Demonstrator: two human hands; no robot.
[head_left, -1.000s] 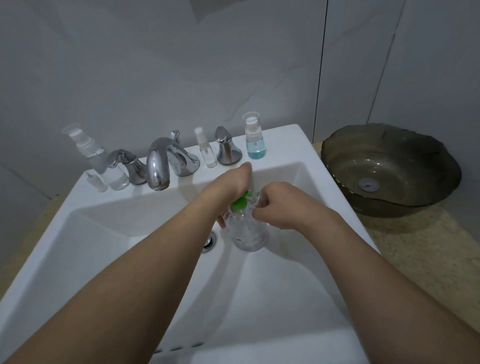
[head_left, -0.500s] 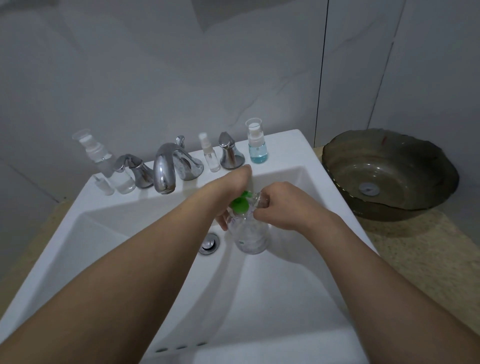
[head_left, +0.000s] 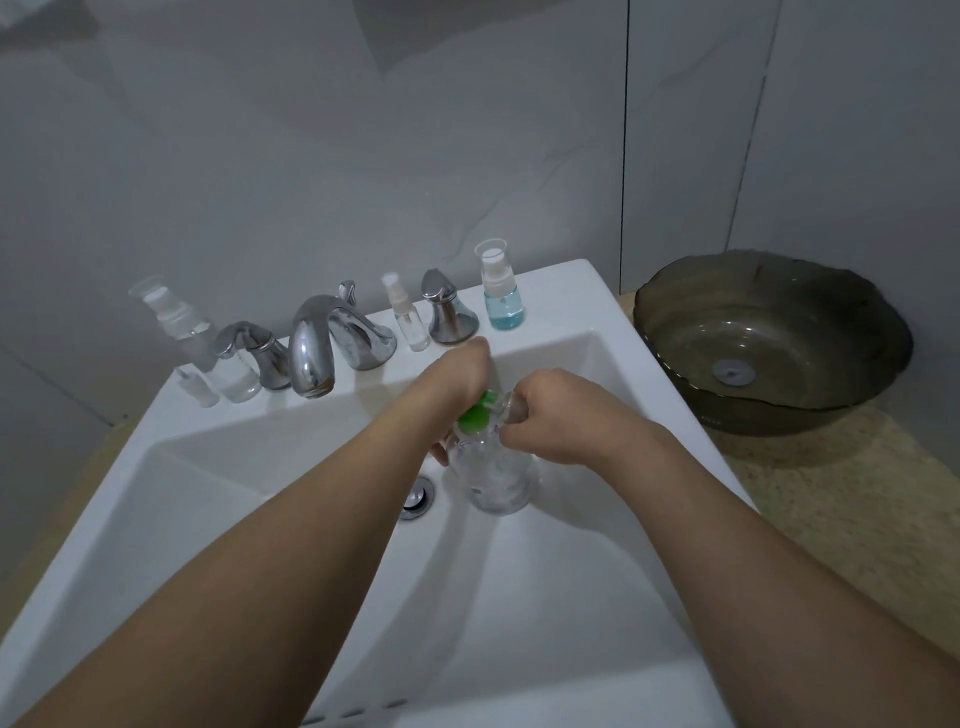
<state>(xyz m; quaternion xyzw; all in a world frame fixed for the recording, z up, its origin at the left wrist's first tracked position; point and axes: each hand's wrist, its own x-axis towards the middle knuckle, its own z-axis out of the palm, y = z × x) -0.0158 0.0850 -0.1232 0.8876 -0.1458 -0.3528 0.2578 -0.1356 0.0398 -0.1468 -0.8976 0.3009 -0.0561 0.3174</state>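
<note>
Bottle (head_left: 496, 478), clear, is located over the basin of the white sink (head_left: 571, 597), just right of the drain (head_left: 418, 499). It sits tilted, base toward me, mouth toward the back wall. A green piece (head_left: 475, 415) sits at its upper end; I cannot tell whether it is a cap or a sponge.

Left hand (head_left: 457, 374): bent down over the bottle's top from the left, fingers curled around the far side, one fingertip showing below at the bottle's left flank. I read this as a grip on the bottle.

Right hand (head_left: 556, 415): fingers closed on the bottle's clear neck, just right of the green piece.

Back ledge of the sink, left to right:
- clear pump bottle (head_left: 192, 332) with a tiny bottle (head_left: 195, 387) in front of it
- left tap handle (head_left: 249, 348)
- chrome spout (head_left: 311, 353)
- small spray bottle (head_left: 408, 317)
- right tap handle (head_left: 444, 312)
- pump bottle with blue liquid (head_left: 501, 293)

A dark glass bowl (head_left: 810, 312) stands on the speckled counter (head_left: 831, 509) to the right, well apart from the hands.
</note>
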